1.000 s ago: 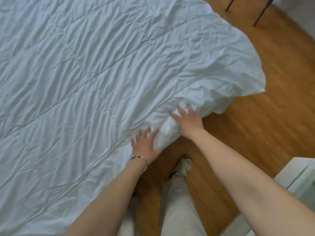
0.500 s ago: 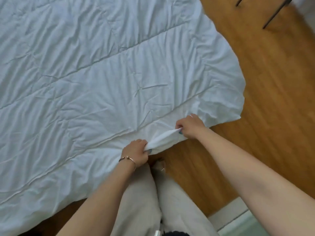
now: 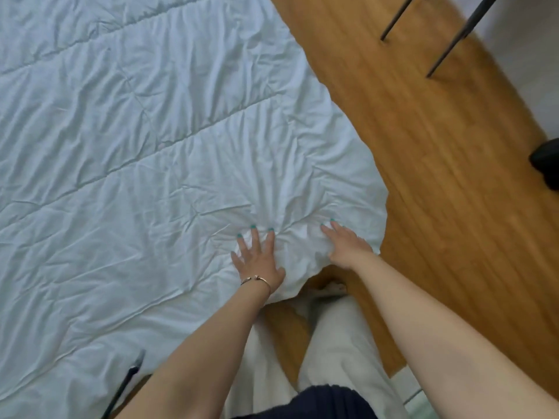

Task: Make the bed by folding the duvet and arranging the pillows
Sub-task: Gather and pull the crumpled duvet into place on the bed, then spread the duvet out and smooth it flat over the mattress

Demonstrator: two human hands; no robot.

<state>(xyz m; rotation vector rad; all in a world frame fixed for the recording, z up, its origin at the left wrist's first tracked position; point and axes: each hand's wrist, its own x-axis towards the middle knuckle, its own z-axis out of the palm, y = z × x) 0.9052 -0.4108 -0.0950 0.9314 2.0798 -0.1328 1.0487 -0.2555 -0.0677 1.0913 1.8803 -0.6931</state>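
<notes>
A white quilted duvet [image 3: 136,164] lies spread flat and fills the left and middle of the head view, wrinkled all over. Its near right corner hangs over the wooden floor. My left hand [image 3: 257,258], with a bracelet at the wrist, presses flat on the duvet close to its near edge, fingers straight and spread. My right hand [image 3: 348,244] presses flat on the corner a little to the right, fingers straight. Creases fan out from between the two hands. No pillows are in view.
Wooden floor [image 3: 438,176] runs along the duvet's right side. Two thin dark furniture legs [image 3: 447,40] stand at the top right, and a black object [image 3: 547,161] sits at the right edge. My legs in pale trousers [image 3: 332,343] stand at the duvet's near edge.
Half a second ago both hands pinched the duvet's edge and pulled it taut. Both have let go since and now lie flat on top of the corner, pressing it down.
</notes>
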